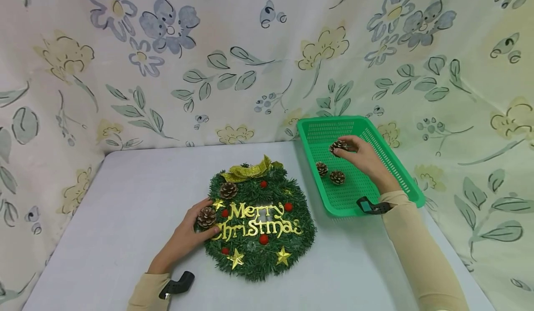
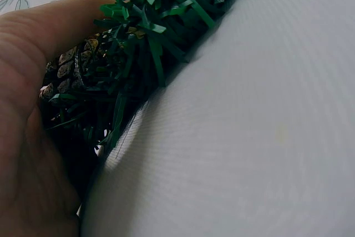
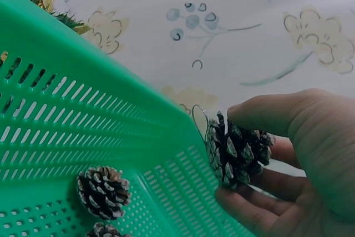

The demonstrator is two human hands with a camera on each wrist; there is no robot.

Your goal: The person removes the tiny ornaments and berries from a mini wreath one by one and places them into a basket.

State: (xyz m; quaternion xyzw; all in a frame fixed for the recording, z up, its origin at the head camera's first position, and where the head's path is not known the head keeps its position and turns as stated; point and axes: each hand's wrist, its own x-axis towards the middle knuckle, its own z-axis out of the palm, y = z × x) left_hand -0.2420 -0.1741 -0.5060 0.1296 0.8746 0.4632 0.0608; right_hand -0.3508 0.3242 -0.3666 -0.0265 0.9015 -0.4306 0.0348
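A green wreath (image 1: 250,271) with gold "Merry Christmas" lettering, gold stars, red balls and a gold bow lies on the table. My left hand (image 1: 187,232) grips its left edge, fingers and thumb around a pinecone (image 1: 206,217) there; another pinecone (image 1: 228,190) sits just above. In the left wrist view the left hand (image 2: 33,92) has its thumb against the green tinsel (image 2: 150,43). Over the green basket, my right hand (image 1: 367,160) pinches a pinecone (image 1: 338,147). The right wrist view shows a wire loop on that pinecone (image 3: 236,151), held between thumb and fingers of the right hand (image 3: 299,159).
The green basket (image 1: 310,162) stands right of the wreath, with two pinecones (image 1: 337,177) inside. Behind the white table (image 1: 137,199) hangs a floral cloth (image 1: 250,33), which also runs down the right side.
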